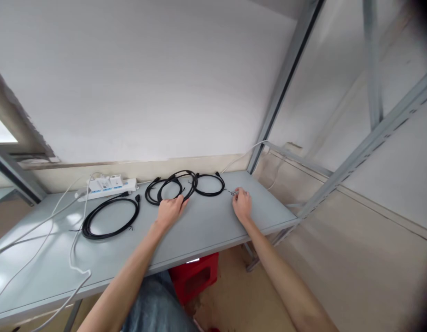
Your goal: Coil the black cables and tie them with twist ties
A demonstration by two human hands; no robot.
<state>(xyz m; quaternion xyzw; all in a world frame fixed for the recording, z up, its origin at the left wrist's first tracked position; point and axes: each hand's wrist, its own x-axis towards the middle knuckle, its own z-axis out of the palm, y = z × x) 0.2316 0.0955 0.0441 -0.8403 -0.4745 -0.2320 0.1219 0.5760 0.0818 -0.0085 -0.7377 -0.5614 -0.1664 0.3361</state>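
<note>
My left hand [172,211] grips the near edge of a coiled black cable [193,177], which is tilted up off the table. Behind it lies another black coil [149,197], partly covered by the held one. Close to the right hand side of these, a third coil [213,195] rests flat. My right hand [242,203] is closed at the fingertips by some thin dark twist ties [232,192]; it appears to pinch them against or just above the table. Farther left is a larger black cable coil [106,235] with its plug ends showing.
A white power strip [130,185] with adapters stands at the back left. White cords [72,258] trail across the left of the grey table [199,235]. Metal frame posts [285,87] rise at the right end. Below is a red plastic stool [195,283].
</note>
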